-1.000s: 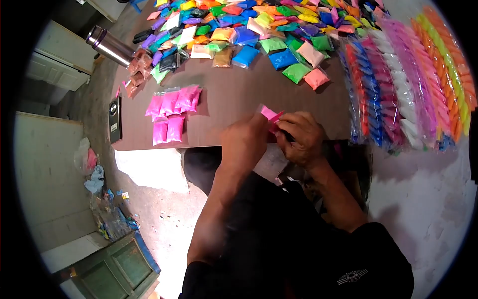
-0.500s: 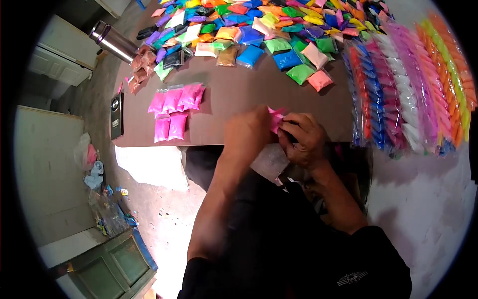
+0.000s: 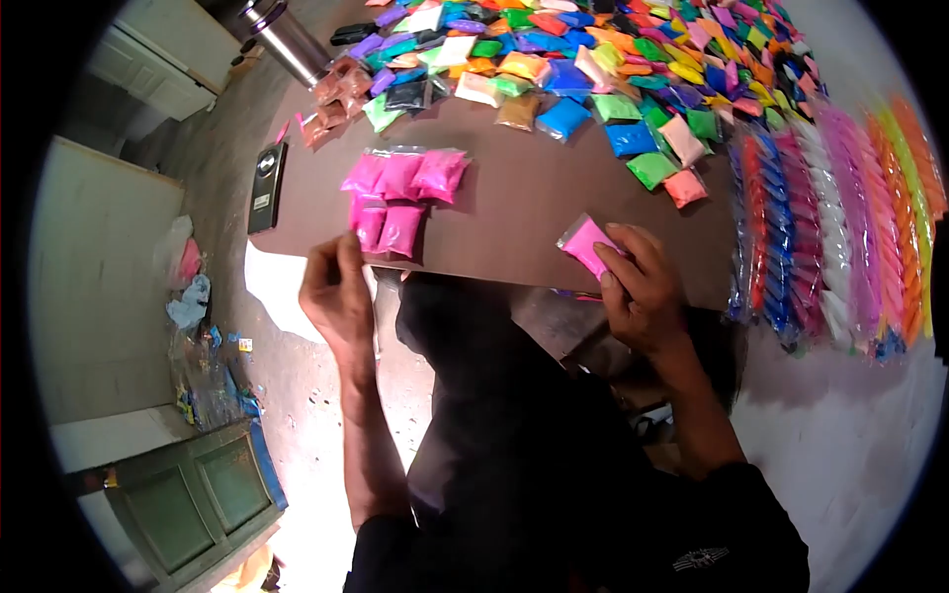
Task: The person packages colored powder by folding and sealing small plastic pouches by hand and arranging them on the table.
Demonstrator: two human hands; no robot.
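Pink packet (image 3: 585,243), right hand (image 3: 644,289) pinching one end, left hand (image 3: 336,287) curled closed

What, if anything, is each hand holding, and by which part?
Right hand: pink packet, by the end opposite its clear edge. Left hand: cannot tell.

The brown table (image 3: 524,203) is carrying grouped items. Pink sachets (image 3: 400,178) are lying in two rows near the front edge, left of centre. A black smartphone (image 3: 265,193) is lying along the left edge. A steel vacuum flask (image 3: 292,44) is resting at the far left, brown sachets (image 3: 346,87) sitting just beside it. Multicoloured sachets (image 3: 565,77) are covering the rear area. Film-wrapped sachet strips (image 3: 778,232) are overlapping the right edge.
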